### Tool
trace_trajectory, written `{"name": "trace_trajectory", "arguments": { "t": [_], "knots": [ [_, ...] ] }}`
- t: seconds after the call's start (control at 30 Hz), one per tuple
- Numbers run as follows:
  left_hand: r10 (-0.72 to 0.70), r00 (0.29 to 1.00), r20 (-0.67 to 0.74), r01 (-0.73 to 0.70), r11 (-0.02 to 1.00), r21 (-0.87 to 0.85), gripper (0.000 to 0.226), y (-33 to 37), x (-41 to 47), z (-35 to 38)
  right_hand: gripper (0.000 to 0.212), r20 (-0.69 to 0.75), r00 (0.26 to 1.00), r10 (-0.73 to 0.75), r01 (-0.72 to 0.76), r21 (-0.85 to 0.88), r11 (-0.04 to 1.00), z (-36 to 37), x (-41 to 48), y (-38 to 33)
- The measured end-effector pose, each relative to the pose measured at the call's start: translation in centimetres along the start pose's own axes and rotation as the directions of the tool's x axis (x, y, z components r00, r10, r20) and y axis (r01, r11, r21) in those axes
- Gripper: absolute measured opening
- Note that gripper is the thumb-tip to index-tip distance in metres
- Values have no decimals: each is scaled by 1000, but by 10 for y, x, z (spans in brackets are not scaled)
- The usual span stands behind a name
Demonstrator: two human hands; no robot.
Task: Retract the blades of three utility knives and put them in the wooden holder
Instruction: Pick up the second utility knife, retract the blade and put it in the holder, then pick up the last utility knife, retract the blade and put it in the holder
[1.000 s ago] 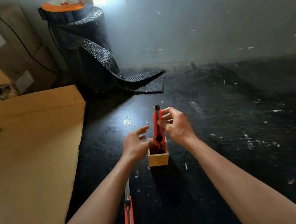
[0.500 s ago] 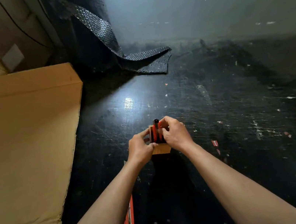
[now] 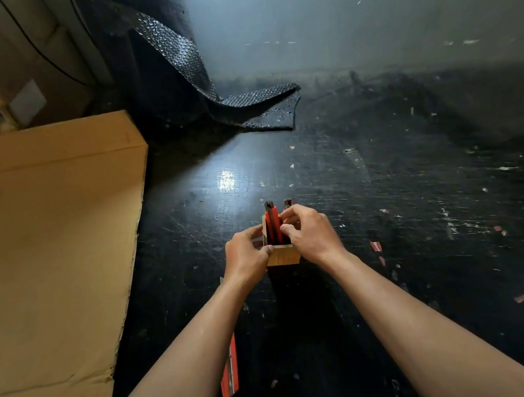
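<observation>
Scuffed black counter (image 3: 415,242), littered with pale flecks, filled most of the view, and everything else is placed here against the wooden holder (image 3: 283,256) at its middle. Nearest the camera, on the near left of the holder and partly hidden under the left forearm, a third utility knife (image 3: 230,371) was seen lying flat on the counter; whether its blade was out could not be told. At the holder itself, the left hand (image 3: 246,257) was curled against the left wall, thumb and fingers pressed to the wood. The right hand (image 3: 310,231) was closed from the right over the top, its fingertips (image 3: 286,217) pinching a red knife (image 3: 273,224) that stood upright in the holder. A second knife tip (image 3: 288,202) showed just beyond those fingers, also in the holder.

Seating that knife was judged to be the step in hand, with two of three knives apparently in. It would be done well if the holder were kept braced, the knife pushed straight down along its length, and the fingers kept off the blade end.

Left of the holder a large cardboard sheet (image 3: 39,250) was spread. Far beyond the holder, black bubble wrap (image 3: 259,106) trailed onto the counter below a grey wall (image 3: 361,11).
</observation>
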State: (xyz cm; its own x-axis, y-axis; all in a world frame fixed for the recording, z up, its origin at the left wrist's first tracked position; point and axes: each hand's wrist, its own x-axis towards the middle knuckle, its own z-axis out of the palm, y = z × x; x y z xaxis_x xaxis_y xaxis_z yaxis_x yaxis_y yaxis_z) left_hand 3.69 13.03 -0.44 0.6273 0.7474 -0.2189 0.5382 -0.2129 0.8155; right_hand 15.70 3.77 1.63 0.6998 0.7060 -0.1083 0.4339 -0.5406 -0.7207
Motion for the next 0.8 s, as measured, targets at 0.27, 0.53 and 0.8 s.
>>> {"name": "trace_trajectory", "arguments": {
  "t": [0.27,0.53,0.8],
  "knots": [
    [45,998,-47,-38,991,128,49,-24,-38,-24,19,86,996,-23,30,-78,997,9,-38,-13],
    [-33,998,-53,45,967,251,37,-91,-102,-48,27,261,964,49,-7,-158,987,68,-100,-17],
    [-218,974,61,209,970,121,35,-130,-138,-41,33,496,849,180,-122,-147,982,123,-146,-12]
  ]
}}
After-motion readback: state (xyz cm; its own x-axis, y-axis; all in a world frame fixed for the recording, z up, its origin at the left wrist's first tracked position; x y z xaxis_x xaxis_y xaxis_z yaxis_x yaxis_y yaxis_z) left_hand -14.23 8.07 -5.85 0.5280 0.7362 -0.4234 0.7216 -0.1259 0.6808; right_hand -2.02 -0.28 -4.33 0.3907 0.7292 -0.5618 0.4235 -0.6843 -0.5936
